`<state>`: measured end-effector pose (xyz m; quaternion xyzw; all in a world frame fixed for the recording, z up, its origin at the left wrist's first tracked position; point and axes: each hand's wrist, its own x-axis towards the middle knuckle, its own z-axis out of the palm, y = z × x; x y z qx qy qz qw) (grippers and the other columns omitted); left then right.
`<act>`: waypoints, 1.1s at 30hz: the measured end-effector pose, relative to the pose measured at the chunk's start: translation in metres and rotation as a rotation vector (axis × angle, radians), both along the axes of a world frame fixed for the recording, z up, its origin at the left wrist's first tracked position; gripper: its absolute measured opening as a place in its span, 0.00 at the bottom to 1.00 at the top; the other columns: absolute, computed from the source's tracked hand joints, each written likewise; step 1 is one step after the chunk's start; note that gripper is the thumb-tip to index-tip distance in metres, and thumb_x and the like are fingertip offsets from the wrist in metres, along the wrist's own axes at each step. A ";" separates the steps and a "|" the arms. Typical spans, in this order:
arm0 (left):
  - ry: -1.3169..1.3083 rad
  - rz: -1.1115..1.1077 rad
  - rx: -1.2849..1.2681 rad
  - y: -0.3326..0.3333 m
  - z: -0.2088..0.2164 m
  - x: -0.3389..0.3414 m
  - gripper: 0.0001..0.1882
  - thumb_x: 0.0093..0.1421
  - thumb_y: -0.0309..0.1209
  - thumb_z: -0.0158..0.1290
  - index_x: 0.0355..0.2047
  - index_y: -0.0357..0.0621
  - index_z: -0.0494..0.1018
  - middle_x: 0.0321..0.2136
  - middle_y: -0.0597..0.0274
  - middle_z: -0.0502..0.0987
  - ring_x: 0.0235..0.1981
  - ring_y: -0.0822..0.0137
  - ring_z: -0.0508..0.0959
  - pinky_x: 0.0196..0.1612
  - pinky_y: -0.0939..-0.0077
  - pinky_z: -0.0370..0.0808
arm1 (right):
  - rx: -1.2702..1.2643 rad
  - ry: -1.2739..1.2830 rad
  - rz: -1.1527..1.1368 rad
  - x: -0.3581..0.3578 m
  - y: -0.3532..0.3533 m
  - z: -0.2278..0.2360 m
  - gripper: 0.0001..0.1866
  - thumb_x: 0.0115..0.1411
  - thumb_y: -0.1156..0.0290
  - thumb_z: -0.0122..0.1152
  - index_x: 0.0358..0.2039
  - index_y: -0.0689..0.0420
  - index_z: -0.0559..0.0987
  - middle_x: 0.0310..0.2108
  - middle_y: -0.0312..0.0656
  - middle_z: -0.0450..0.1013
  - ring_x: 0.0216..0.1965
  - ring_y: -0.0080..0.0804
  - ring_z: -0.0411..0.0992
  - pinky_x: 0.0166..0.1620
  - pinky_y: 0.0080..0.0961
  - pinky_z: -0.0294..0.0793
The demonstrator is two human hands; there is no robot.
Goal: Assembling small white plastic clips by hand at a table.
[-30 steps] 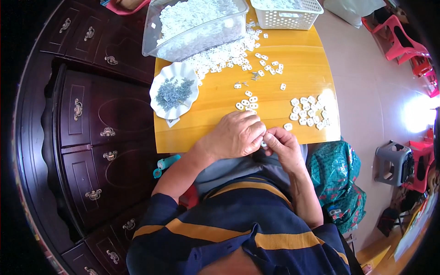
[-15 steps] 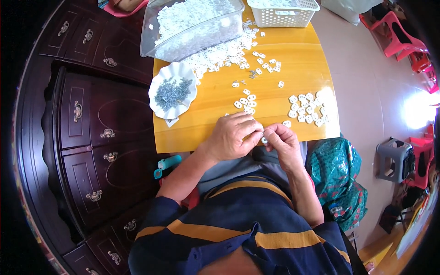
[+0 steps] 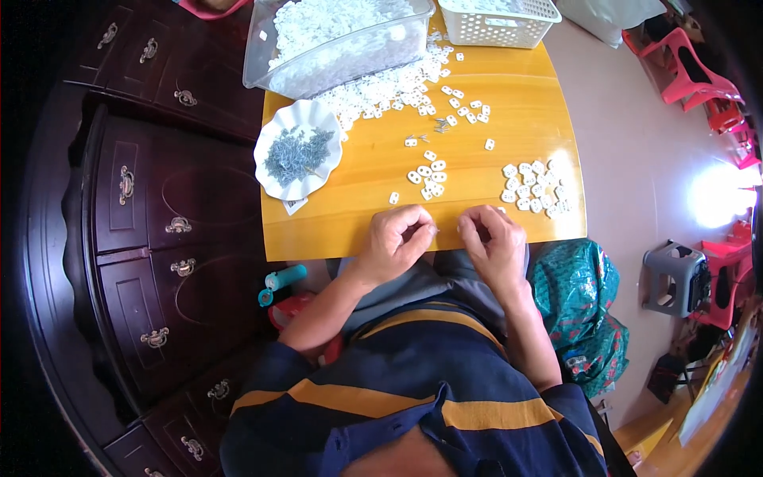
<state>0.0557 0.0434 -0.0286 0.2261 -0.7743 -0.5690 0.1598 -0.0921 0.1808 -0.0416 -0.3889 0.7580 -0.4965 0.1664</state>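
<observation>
Head view: L hand [image 3: 395, 245] & R hand [image 3: 497, 246] apart, side by side at the near edge of the yellow worktop [image 3: 362, 173]. Fingers of each curled in, thumb close to index; can't tell if either pinches a small part. Small white two-hole pieces [image 3: 438, 176] lie in a cluster just beyond L hand, w/ a single piece [image 3: 393, 198] nearer it; R group of pieces [image 3: 536, 191] sits beyond R hand, to the right.

Farther out, mid-worktop: few loose metal pins [image 3: 442, 126] near scattered pieces. To the left, wavy white plate [image 3: 298, 112] w/ heap of grey metal bits [image 3: 298, 157]. Far edge: clear bin [image 3: 258, 65] full of white pieces, more spilled alongside, & white perforated basket [image 3: 493, 33] next to it.

Around: dark wood cabinet [image 3: 208, 163] to L, teal bottle [image 3: 288, 277] w/ lid open below worktop edge, shiny green bags [image 3: 576, 286] by R forearm, grey stool [image 3: 668, 274] & pink stool [image 3: 695, 75] on floor.

Labels: white tag [image 3: 295, 206] by plate, print too small to read; marks on green bags also illegible.
</observation>
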 end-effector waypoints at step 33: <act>0.113 0.125 -0.038 0.020 -0.006 0.000 0.04 0.59 0.23 0.58 0.29 0.38 0.74 0.21 0.59 0.76 0.20 0.69 0.76 0.24 0.73 0.72 | -0.148 -0.902 0.022 0.004 0.009 -0.002 0.05 0.69 0.72 0.60 0.43 0.58 0.76 0.33 0.33 0.77 0.25 0.14 0.68 0.29 0.11 0.69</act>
